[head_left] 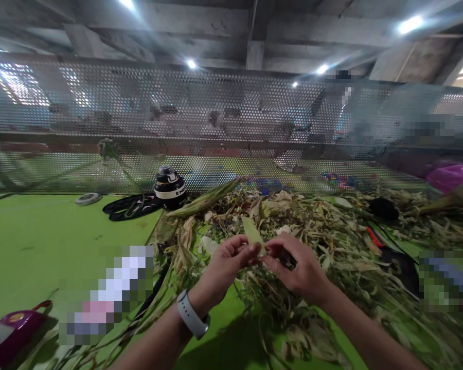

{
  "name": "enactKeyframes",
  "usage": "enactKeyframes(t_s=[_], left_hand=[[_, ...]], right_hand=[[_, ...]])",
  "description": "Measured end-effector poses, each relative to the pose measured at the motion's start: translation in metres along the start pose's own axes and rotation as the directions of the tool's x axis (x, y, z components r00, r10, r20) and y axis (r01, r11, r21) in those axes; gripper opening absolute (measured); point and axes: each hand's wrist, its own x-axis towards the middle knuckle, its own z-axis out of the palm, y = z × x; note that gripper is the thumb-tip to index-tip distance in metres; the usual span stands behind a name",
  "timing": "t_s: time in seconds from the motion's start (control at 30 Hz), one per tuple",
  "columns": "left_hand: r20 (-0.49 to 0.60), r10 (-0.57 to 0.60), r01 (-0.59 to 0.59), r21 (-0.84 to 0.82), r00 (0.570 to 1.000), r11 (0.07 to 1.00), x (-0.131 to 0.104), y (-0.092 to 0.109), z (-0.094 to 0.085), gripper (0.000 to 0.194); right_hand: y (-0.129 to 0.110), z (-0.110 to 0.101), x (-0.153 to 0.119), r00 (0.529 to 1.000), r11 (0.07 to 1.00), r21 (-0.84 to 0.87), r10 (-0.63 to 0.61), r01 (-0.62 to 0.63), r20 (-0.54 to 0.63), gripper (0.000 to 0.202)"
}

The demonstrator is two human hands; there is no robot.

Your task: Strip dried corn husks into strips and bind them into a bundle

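Observation:
A pale yellow-green piece of corn husk [252, 230] stands up between my two hands at the middle of the view. My left hand [231, 259], with a light watch band on its wrist, pinches the husk's lower end between thumb and fingers. From the other side, my right hand [295, 264] is closed with its fingertips at the same lower end. Exactly what those right fingertips grip is hard to make out. Around and behind the hands lies a loose heap of dry corn husks [312, 221] on a bright green surface [219, 329].
A black-and-white round bottle [170, 190] stands at the back, beside a long husk bundle [210, 199]. Left of it lie a black flat item [129, 206] and a pale ring [88, 199]. A perforated metal screen [216, 103] rises behind. A purple object [19, 329] sits front left.

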Motion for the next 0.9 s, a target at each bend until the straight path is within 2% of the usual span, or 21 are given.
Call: enactKeyframes(t_s=[0.1,0.2,0.3,0.37,0.4,0.47,0.53,0.6,0.7,0.8,0.9], left_hand=[[-0.084,0.105,-0.108,-0.020,0.991,0.994,0.000,-0.002,0.001,0.017],[-0.085,0.099,-0.110,-0.137,0.991,0.984,0.000,-0.004,0.003,0.012],[-0.050,0.037,-0.048,-0.248,0.998,0.967,0.001,-0.006,0.004,0.016],[-0.031,-0.007,-0.001,-0.236,0.999,0.972,0.000,-0.006,0.005,0.021],[-0.028,-0.024,0.018,-0.198,0.999,0.980,0.000,-0.006,0.005,0.024],[-0.053,-0.027,0.022,-0.085,0.998,0.996,-0.001,-0.006,0.005,0.028],[-0.080,0.005,-0.003,0.027,0.997,1.000,-0.001,-0.006,0.005,0.026],[-0.068,0.027,-0.022,0.071,0.997,0.997,-0.002,-0.005,0.005,0.024],[-0.013,-0.004,0.004,0.027,1.000,1.000,-0.001,-0.004,0.004,0.027],[-0.005,-0.031,0.031,0.001,1.000,1.000,-0.001,-0.002,0.003,0.026],[-0.019,-0.012,0.012,0.029,1.000,0.999,-0.001,-0.002,0.003,0.025]], right_hand=[[-0.005,0.001,0.001,0.971,0.970,0.065,0.230,-0.235,0.072,0.022],[-0.003,0.007,0.001,0.968,0.963,0.108,0.243,-0.249,0.062,0.019],[0.000,0.012,-0.002,0.986,0.991,0.016,0.134,-0.133,-0.097,0.013],[0.000,0.012,-0.004,0.986,0.978,-0.210,-0.033,-0.002,-0.163,0.011],[0.000,0.011,-0.005,0.981,0.935,-0.349,-0.119,0.059,-0.155,0.011],[-0.003,0.010,-0.006,0.970,0.809,-0.565,-0.235,0.161,-0.060,0.014],[-0.006,0.010,-0.007,0.962,0.726,-0.651,-0.272,0.223,0.025,0.017],[-0.007,0.010,-0.006,0.947,0.724,-0.632,-0.316,0.277,0.054,0.016],[-0.003,0.008,-0.003,0.935,0.818,-0.479,-0.355,0.317,0.013,0.011],[0.005,0.006,-0.001,0.966,0.944,-0.233,-0.252,0.233,-0.058,0.008],[0.009,0.007,0.000,0.993,0.996,-0.029,-0.091,0.089,-0.078,0.006]])
